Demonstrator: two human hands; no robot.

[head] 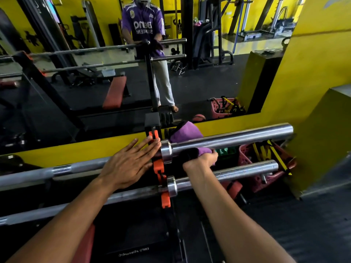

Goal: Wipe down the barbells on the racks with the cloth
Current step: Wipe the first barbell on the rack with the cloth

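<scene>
Two steel barbells lie across a black rack with orange hooks (158,166). The upper barbell (237,137) has its thick sleeve pointing right. A purple cloth (187,132) is draped over that sleeve near the collar. My right hand (201,161) grips the cloth's lower end from beneath the sleeve. My left hand (131,162) lies flat with straight fingers on the upper bar's shaft, fingertips touching the orange hook. The lower barbell (228,173) rests on the hook below, under my right wrist.
A wall mirror (114,92) behind the rack reflects me, a red bench and gym machines. A pink basket (250,154) with yellow straps stands behind the sleeves. Yellow wall and a yellow-black box (322,139) close off the right. Black rubber floor lies below.
</scene>
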